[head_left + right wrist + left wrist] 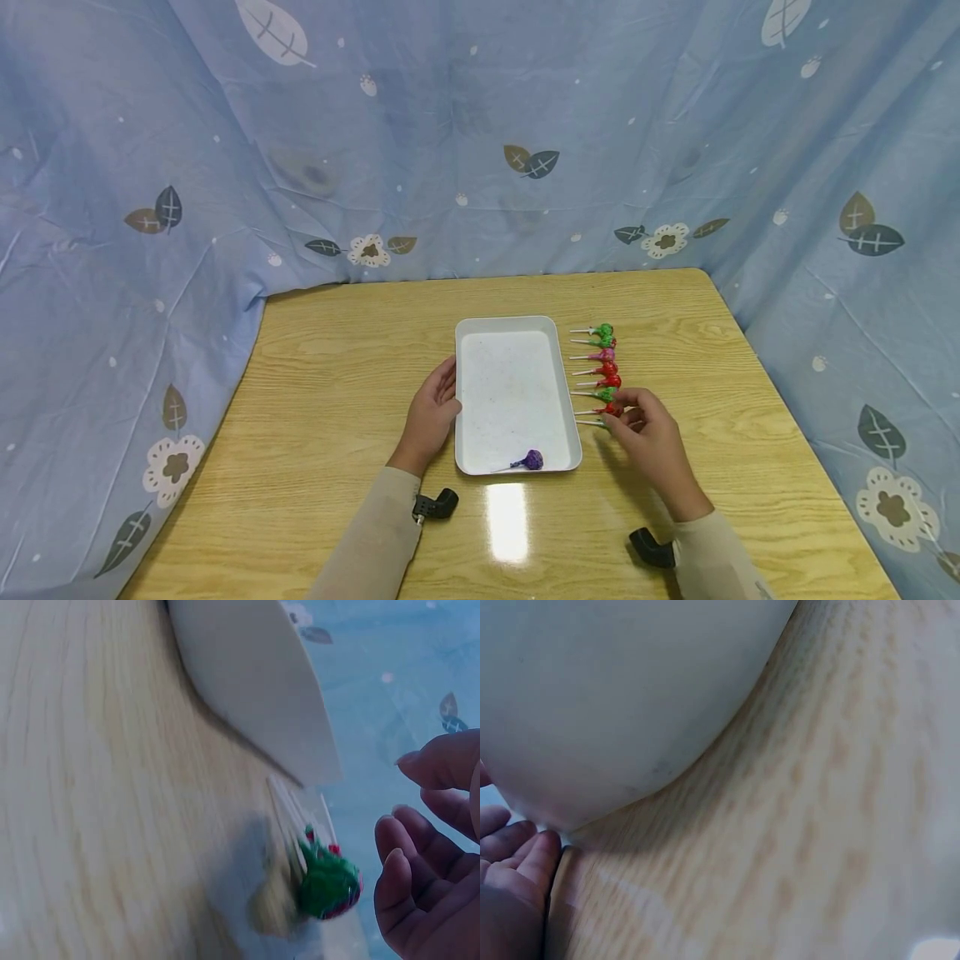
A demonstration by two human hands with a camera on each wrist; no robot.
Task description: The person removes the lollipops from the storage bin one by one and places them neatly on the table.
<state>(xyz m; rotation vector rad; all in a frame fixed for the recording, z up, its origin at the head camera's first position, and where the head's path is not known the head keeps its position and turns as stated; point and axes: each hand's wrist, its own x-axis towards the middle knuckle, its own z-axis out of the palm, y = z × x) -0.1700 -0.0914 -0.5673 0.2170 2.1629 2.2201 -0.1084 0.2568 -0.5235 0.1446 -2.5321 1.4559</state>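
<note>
Left hand [431,412] lies open against the white tray's [468,400] left rim, steadying it mid-table. Right hand [648,433], fingers loosely curled and holding nothing, reaches the nearest lollipop [611,409] in the row just beside the tray; a purple lollipop [532,459] sits inside.

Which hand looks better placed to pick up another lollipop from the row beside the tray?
The right hand, probably: it hovers at the near end of the row of wrapped lollipops, while the left hand rests against the white rectangular tray's far side.
</note>
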